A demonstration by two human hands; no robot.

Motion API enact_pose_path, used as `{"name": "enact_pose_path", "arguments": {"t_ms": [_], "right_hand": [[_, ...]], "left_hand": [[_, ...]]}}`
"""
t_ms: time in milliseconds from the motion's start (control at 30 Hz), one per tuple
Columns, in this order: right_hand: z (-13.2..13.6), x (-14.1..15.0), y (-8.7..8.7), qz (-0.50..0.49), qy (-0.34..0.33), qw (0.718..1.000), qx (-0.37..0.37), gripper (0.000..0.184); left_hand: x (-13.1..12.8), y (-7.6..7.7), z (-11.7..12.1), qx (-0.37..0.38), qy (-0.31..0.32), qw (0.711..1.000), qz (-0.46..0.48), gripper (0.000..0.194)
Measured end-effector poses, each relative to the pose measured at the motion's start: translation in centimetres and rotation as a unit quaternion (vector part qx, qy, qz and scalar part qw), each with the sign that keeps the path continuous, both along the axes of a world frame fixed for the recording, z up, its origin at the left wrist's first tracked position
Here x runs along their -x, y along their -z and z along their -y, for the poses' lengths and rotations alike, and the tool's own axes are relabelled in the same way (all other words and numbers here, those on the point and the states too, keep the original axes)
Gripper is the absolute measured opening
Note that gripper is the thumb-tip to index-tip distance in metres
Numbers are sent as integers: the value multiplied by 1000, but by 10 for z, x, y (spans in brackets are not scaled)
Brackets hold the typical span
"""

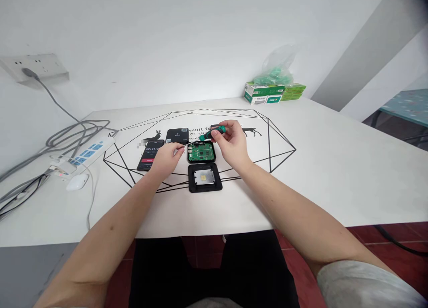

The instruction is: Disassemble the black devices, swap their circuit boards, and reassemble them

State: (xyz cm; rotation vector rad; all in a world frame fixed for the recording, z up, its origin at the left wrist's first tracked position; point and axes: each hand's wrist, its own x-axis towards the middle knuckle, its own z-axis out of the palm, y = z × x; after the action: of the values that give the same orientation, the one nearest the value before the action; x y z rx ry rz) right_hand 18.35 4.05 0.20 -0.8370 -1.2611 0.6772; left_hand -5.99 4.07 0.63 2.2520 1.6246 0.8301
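Observation:
My right hand (232, 143) is closed around the green and black handle of a screwdriver (213, 133), held nearly level with its shaft pointing left. The fingers of my left hand (168, 158) pinch together at the tip of that shaft; whether a small part is between them too, I cannot tell. Below the shaft lies an open black case with a green circuit board (201, 153) inside. Nearer to me is a square black cover (205, 177) with a metal plate in its middle. Left of the board, behind my left hand, rests a phone (151, 154) with a timer on its screen.
A black flat box (177, 135) lies behind the phone. On the left are a power strip (87, 154), coiled grey cables (78, 132) and a white earbud case (77, 182). Green and white boxes (264, 92) with a clear plastic bag stand at the back right, against the wall.

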Motion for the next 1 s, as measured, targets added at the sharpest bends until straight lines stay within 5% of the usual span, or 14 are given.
{"name": "enact_pose_path", "arguments": {"t_ms": [200,400,767,1000], "right_hand": [[-2,-1,0,-9,-1,1000,2,57],[-4,-4,-3,-25,-6,1000,-2,56],[-3,-13,-9,14,-37,998,-54,53],[0,-13,-10,37,-78,991,-100,51]], "left_hand": [[1,-1,0,45,2,993,105,32],[0,3,-3,151,77,942,288,43],[3,0,0,286,160,890,317,49],[-4,-3,7,283,214,897,263,51]]}}
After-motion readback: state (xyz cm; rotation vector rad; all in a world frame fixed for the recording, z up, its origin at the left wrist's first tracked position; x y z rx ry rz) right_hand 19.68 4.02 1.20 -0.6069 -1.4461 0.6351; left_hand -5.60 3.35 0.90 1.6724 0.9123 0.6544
